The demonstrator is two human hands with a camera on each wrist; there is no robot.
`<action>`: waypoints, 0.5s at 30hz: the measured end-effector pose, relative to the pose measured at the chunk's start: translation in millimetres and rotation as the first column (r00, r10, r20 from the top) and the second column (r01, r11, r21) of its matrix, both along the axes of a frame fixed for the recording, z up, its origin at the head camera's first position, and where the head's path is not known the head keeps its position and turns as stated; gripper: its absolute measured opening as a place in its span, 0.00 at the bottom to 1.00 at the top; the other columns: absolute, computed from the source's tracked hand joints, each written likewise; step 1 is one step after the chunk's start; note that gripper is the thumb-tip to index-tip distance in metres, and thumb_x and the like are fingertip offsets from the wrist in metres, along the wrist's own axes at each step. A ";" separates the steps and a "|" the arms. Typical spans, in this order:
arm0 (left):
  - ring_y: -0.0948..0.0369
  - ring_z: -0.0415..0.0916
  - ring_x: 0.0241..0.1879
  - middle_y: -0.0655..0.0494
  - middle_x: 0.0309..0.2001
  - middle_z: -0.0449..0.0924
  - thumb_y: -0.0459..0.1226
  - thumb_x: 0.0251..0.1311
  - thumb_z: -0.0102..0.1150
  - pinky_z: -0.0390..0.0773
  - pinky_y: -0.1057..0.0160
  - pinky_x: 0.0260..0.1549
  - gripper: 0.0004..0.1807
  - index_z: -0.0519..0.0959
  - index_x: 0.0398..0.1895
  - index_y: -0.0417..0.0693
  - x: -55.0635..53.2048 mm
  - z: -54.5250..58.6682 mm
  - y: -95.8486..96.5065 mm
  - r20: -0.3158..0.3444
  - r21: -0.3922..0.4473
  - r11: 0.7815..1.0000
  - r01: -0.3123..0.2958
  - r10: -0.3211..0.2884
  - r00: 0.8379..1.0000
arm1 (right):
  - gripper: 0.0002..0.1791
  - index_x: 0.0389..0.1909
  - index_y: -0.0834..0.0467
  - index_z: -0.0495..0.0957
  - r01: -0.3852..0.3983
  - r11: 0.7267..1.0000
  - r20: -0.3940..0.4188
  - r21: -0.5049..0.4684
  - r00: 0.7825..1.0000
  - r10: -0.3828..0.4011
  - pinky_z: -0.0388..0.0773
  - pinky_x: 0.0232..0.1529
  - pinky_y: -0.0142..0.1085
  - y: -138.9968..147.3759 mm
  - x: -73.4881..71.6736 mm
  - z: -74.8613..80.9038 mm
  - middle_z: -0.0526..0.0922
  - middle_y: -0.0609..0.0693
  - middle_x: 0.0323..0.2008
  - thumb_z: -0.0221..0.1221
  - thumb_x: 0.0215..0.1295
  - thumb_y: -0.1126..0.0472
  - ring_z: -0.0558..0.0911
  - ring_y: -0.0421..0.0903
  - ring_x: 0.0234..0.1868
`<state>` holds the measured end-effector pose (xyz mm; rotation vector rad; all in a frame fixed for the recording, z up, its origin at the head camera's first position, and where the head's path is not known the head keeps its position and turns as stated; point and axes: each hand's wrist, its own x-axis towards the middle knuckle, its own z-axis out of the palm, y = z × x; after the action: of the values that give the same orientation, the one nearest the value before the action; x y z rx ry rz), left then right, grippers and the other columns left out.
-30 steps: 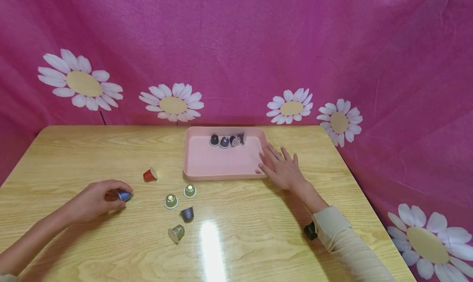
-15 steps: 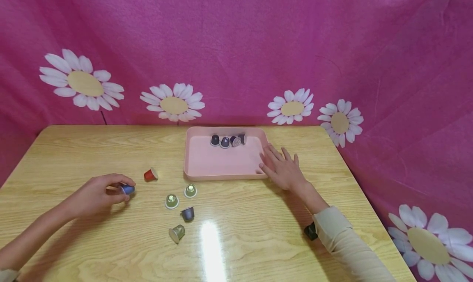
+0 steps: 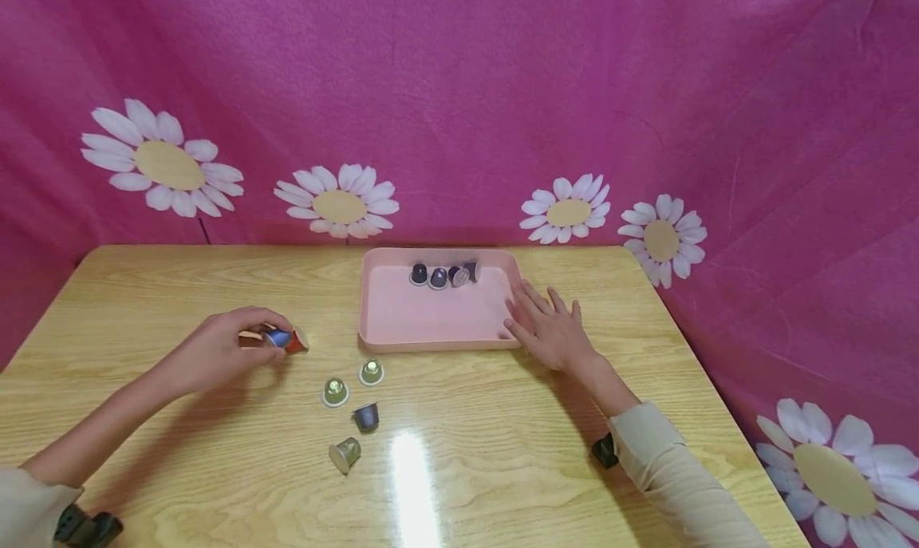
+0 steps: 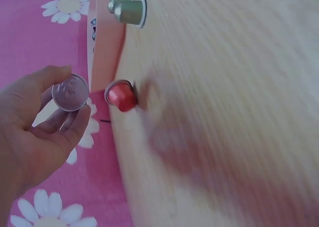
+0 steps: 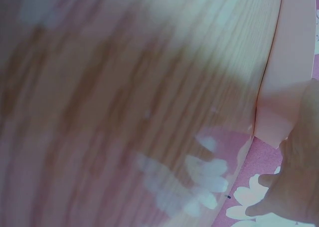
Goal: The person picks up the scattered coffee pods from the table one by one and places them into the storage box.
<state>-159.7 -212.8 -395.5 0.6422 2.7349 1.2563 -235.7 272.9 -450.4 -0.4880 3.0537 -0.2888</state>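
Observation:
Between thumb and fingers, my left hand (image 3: 222,348) pinches a blue coffee capsule (image 3: 277,338), its foil lid (image 4: 70,92) facing the left wrist camera. The held capsule is above the table, just left of a red coffee capsule (image 4: 122,96) lying on its side; in the head view it partly covers the red one. My right hand (image 3: 551,333) rests with spread, straight fingers on the right rim of a pink tray (image 3: 438,345). Several dark capsules (image 3: 439,277) sit in a row along the tray's back.
Two green capsules (image 3: 335,391) stand lid-down in front of the tray. Nearer lie a grey-blue capsule (image 3: 366,417) and an olive capsule (image 3: 345,455), both tipped. A pink curtain (image 3: 459,109) with daisies hangs behind the wooden table (image 3: 502,452).
My left hand has carried the blue capsule up and to the right, from the left of the table to beside the red capsule. My right hand has stayed at the tray's rim.

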 end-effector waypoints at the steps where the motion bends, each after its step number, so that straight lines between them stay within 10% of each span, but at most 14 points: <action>1: 0.52 0.78 0.44 0.49 0.45 0.81 0.29 0.58 0.70 0.82 0.55 0.44 0.16 0.81 0.49 0.37 -2.4 1.1 3.4 -0.004 0.007 1.000 0.001 -0.001 1.000 | 0.40 0.80 0.48 0.50 -0.001 1.000 -0.002 -0.001 1.000 0.001 0.38 0.65 0.73 0.0 0.3 0.2 0.49 0.48 0.79 0.40 0.74 0.33 0.48 0.67 0.75; 15: 0.49 0.79 0.45 0.46 0.45 0.81 0.29 0.58 0.69 0.80 0.47 0.49 0.16 0.81 0.49 0.37 -41.7 9.4 54.5 -0.042 -0.029 1.000 0.012 -0.013 0.999 | 0.40 0.80 0.47 0.51 0.003 1.000 -0.007 -0.006 1.000 -0.003 0.37 0.65 0.73 0.6 0.6 0.2 0.49 0.48 0.79 0.40 0.74 0.33 0.48 0.67 0.75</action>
<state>-201.4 -158.4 -386.1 0.6898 2.7721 1.2125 -235.1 273.4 -450.2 -0.4864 3.0617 -0.2973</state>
